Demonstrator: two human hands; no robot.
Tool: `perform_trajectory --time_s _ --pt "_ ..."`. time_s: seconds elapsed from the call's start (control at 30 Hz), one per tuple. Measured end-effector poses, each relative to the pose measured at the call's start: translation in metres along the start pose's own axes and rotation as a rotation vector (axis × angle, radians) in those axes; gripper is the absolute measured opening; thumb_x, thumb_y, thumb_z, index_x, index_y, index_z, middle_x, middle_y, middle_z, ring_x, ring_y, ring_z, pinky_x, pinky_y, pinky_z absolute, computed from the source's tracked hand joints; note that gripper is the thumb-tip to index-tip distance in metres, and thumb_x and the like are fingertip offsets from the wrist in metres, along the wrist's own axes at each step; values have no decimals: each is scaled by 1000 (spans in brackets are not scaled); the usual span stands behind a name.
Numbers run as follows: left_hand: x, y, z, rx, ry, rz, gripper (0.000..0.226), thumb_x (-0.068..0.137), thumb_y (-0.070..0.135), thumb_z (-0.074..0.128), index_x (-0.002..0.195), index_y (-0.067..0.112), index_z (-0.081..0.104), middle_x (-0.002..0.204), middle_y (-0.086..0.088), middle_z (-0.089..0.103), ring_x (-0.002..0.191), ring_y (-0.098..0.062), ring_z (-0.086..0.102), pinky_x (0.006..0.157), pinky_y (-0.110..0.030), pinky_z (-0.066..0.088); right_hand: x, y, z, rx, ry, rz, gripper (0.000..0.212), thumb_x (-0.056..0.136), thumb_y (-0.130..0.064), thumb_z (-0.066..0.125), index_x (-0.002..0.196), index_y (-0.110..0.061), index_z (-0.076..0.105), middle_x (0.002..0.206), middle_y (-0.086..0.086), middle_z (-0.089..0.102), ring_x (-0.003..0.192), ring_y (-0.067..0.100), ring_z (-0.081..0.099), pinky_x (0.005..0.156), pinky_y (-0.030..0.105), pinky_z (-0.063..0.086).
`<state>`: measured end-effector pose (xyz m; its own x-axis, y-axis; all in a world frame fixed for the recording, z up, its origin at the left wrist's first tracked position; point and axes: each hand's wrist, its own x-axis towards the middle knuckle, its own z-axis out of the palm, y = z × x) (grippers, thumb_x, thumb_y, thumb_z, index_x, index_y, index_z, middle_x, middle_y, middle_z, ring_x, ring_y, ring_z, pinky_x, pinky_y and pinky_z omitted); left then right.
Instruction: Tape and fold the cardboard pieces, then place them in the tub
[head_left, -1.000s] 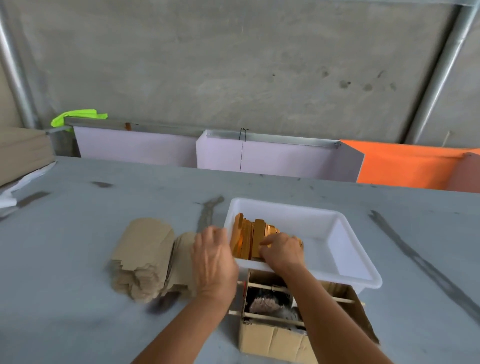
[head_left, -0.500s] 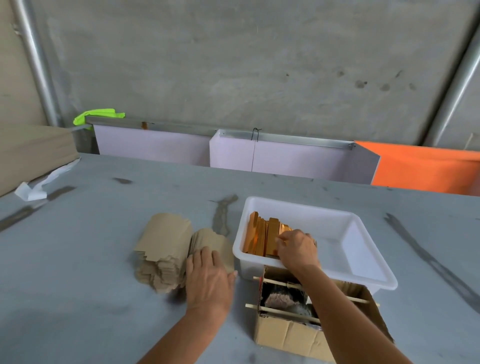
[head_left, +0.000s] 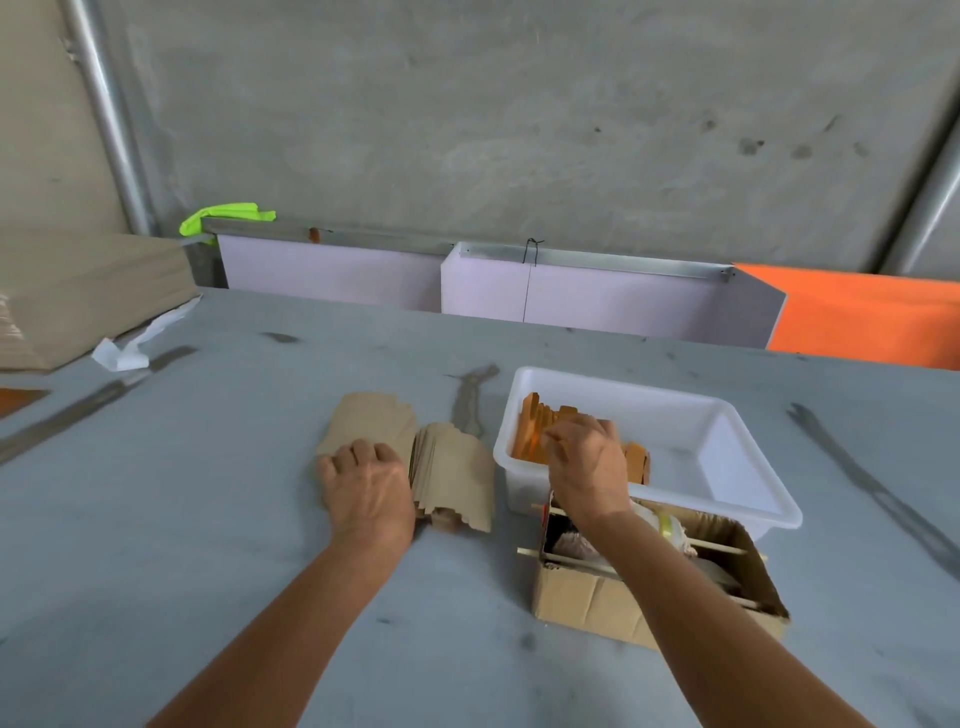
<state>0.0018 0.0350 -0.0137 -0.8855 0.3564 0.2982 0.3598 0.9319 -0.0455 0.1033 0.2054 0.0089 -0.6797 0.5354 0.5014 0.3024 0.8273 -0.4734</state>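
On the table — two cardboard stacks, one tub, two hands.
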Motion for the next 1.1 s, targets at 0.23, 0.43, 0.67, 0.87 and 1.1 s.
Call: perform_trajectory --time_s 0.23,0.43,0.67,0.87,1.1 --pt "-2 -4 1 32 5 22 37 88 27 57 122 12 51 124 -6 52 116 -25 47 104 -40 30 -35 -43 13 82 -153 -222 16 89 -4 55 94 2 69 99 12 67 96 28 57 86 35 45" --pt "-10 1 4 10 15 37 32 92 14 42 123 10 49 124 -9 50 115 -27 45 103 -42 30 -45 -69 61 -316 -471 -136 31 89 -4 57 120 -1 52 119 15 55 112 28 49 93 33 44" --pt "-11 1 0 -49 48 50 37 92 8 34 128 7 45 130 -11 45 120 -28 41 107 -44 25 -41 -69 70 -551 -448 -261 25 86 9 51 106 -3 60 107 15 65 104 30 56 76 33 43" --pt "-18 -2 1 -98 74 87 41 92 11 38 134 9 38 142 -11 35 131 -28 32 110 -43 19 -46 -61 61 -431 -394 -310 23 84 7 50 104 -4 57 102 15 62 97 29 59 68 32 32" --pt "-25 -7 5 -131 77 142 51 86 16 54 134 11 38 145 -11 32 136 -25 27 114 -37 13 -41 -51 51 -267 -369 -167 25 97 -24 48 103 -7 67 96 16 67 92 31 62 76 32 45"
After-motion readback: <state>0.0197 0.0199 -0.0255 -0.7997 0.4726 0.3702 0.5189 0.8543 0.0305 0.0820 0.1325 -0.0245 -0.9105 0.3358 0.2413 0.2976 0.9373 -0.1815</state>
